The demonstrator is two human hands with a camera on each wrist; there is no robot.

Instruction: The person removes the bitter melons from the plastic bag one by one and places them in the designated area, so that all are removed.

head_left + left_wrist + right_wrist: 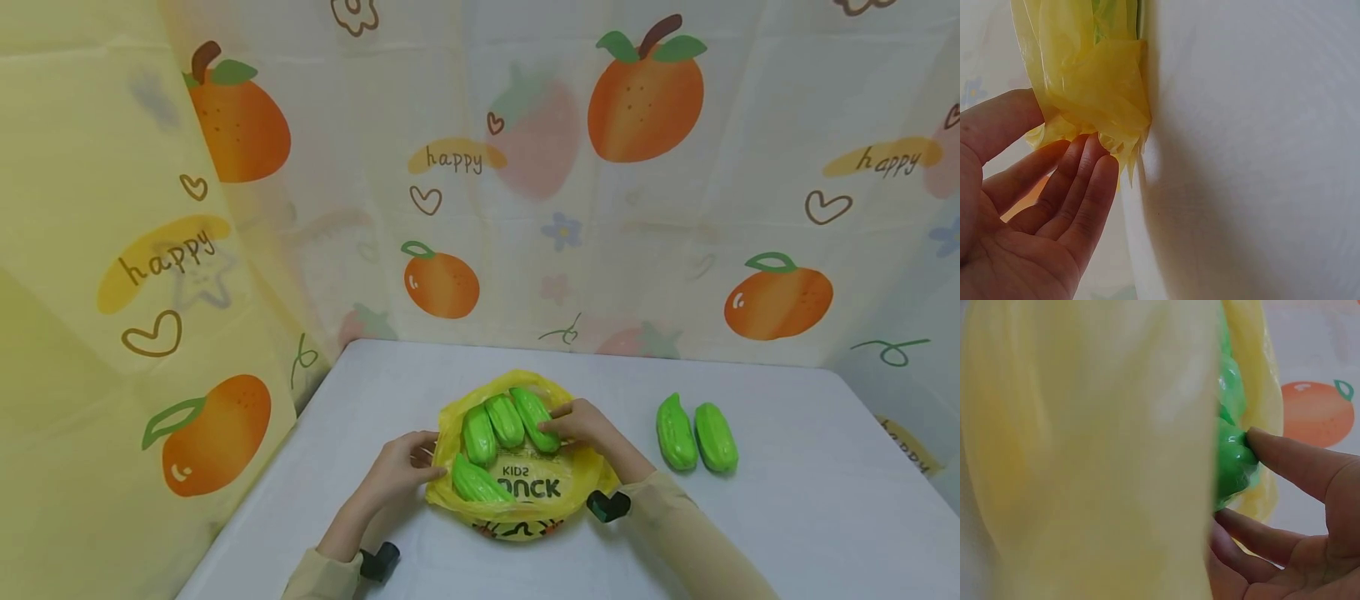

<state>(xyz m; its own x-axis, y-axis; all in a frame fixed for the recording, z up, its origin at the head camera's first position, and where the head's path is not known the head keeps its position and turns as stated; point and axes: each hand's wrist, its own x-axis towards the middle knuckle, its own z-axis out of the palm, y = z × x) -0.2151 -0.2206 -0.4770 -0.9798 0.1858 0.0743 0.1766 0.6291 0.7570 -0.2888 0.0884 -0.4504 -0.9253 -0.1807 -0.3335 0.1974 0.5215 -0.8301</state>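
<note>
A yellow plastic bag [592, 483], its mouth wide, stands on the table with several glossy green toy vegetables inside; they are plump and oblong, their exact kind unclear. My right hand [585, 423] reaches over the bag's right rim and pinches one green toy vegetable [531, 414] between thumb and fingers. The right wrist view shows its rounded end [1235, 459] in that grip, the rest hidden behind yellow plastic. At the left rim, my left hand [401, 467] touches the bag, thumb and fingers apart. Crumpled film [1100, 87] lies against its fingertips in the left wrist view.
Right of the bag, two more green toy vegetables [677, 433] lie side by side on the white table [795, 533]. A fruit-printed curtain [525, 208] hangs behind the table and at its sides. Dark wrist cameras [381, 562] sit on both wrists.
</note>
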